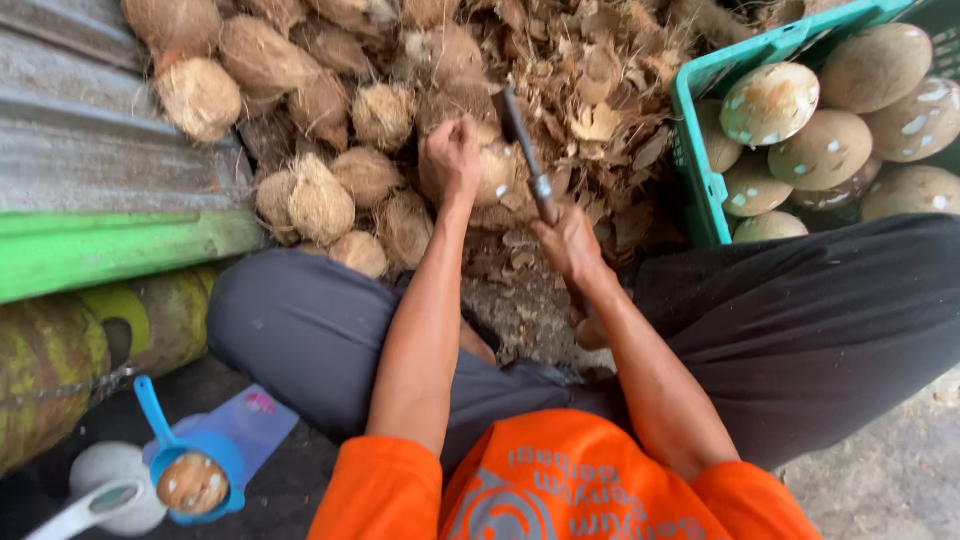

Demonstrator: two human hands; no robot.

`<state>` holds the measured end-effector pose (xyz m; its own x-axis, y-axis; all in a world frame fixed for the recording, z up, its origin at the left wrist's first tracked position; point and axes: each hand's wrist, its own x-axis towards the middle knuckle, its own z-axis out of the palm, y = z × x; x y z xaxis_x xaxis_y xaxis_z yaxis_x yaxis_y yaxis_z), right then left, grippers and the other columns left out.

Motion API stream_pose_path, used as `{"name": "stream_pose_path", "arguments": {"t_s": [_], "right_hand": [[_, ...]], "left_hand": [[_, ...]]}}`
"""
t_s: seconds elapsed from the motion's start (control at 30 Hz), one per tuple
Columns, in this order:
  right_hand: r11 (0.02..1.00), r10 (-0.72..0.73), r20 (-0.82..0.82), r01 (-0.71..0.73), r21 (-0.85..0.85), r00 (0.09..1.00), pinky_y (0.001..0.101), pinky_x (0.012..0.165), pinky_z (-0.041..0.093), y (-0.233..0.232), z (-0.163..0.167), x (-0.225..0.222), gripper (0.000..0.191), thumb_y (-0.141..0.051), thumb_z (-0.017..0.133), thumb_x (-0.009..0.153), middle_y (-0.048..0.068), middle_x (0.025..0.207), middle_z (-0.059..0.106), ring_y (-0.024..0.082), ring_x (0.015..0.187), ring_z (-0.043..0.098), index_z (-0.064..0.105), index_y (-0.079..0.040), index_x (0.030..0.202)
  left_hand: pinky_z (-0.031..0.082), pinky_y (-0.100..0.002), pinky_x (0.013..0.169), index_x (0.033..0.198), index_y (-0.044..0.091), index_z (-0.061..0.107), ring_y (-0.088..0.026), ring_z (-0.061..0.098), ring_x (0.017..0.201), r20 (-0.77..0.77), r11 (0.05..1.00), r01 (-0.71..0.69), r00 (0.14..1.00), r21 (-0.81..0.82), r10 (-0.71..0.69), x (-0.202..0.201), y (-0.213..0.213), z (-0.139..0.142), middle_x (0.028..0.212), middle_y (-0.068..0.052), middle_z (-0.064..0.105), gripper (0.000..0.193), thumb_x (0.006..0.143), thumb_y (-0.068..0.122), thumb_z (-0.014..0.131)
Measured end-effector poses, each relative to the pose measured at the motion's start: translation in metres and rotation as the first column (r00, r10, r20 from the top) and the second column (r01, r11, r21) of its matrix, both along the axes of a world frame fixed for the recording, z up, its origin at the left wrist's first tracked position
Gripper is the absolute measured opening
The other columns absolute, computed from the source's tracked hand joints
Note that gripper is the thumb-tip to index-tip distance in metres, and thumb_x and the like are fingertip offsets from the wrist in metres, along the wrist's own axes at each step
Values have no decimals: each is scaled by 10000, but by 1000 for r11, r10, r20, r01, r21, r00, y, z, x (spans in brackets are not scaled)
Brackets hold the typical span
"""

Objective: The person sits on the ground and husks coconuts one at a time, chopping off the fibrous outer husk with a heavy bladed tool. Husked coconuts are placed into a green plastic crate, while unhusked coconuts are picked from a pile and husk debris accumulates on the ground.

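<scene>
Between knees: left hand [452,158] clamped on brown, husk-flecked round coconut [494,172]; right hand [568,245] fisted round dark-bladed metal knife [527,152], blade against shell. Green plastic crate [697,150] alongside.

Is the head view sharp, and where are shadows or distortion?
Head view: soft, even daylight, no glare; the dark metal blade in the right hand is slightly blurred; the husked brown coconut under the left hand is sharp; edges bend from wide-angle distortion.
</scene>
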<state>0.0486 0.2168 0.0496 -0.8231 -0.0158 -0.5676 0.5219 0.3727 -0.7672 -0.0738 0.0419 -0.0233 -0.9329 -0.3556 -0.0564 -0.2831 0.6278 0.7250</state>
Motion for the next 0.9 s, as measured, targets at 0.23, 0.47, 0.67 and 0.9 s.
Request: {"name": "stream_pose_path", "arguments": {"t_s": [0.23, 0.47, 0.67, 0.9], "right_hand": [[983, 38, -201, -1, 182, 979, 447, 535, 479, -6, -6, 10, 239, -222, 661, 977, 166, 643, 608, 292, 550, 601, 654, 0, 889], [944, 119, -287, -19, 328, 950, 502, 595, 467, -24, -3, 10, 362, -329, 677, 1039, 230, 710, 596, 421, 628, 554, 622, 15, 941], [993, 37, 104, -49, 108, 994, 401, 498, 459, -16, 14, 3, 311, -363, 673, 981, 93, 688, 627, 174, 528, 525, 688, -69, 881], [983, -181, -344, 157, -98, 921, 362, 439, 391, -12, 41, 0, 331, -303, 685, 1010, 20, 610, 551, 131, 496, 467, 609, -46, 816]], "left_hand": [[492, -433, 639, 944, 148, 712, -224, 645, 731, 267, 947, -179, 958, 266, 106, 13, -10, 16, 855, -48, 698, 555, 854, 673, 557], [448, -339, 670, 889, 112, 676, -188, 550, 721, 200, 855, -276, 958, 439, 206, 11, -18, 21, 819, -60, 605, 617, 944, 711, 543], [472, -341, 641, 845, 179, 687, -139, 606, 715, 77, 924, -259, 966, 281, 247, 16, -10, 9, 825, 5, 705, 469, 919, 620, 545], [519, -357, 652, 937, 174, 712, -156, 646, 754, 22, 891, -239, 968, 385, 249, 21, -3, 0, 872, -13, 713, 423, 925, 566, 553]]}}
